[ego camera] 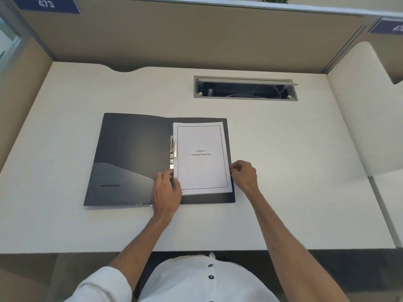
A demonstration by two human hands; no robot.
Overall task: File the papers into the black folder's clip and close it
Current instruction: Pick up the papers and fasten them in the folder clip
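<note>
The black folder (pixel 128 158) lies open and flat on the white desk (pixel 294 171). A stack of white papers (pixel 201 171) with a printed title page rests on its right half, the left edge against the metal clip (pixel 172 152) at the spine. My left hand (pixel 166 190) rests at the papers' lower left corner, fingers touching that edge. At the papers' right edge my right hand (pixel 243 175) pinches the stack with thumb and fingertips. Whether the clip presses on the papers I cannot tell.
A grey cable hatch (pixel 245 88) stands open in the desk behind the folder. Beige partition walls (pixel 174 40) enclose the desk at the back and both sides. A white side panel (pixel 366 118) rises at the right.
</note>
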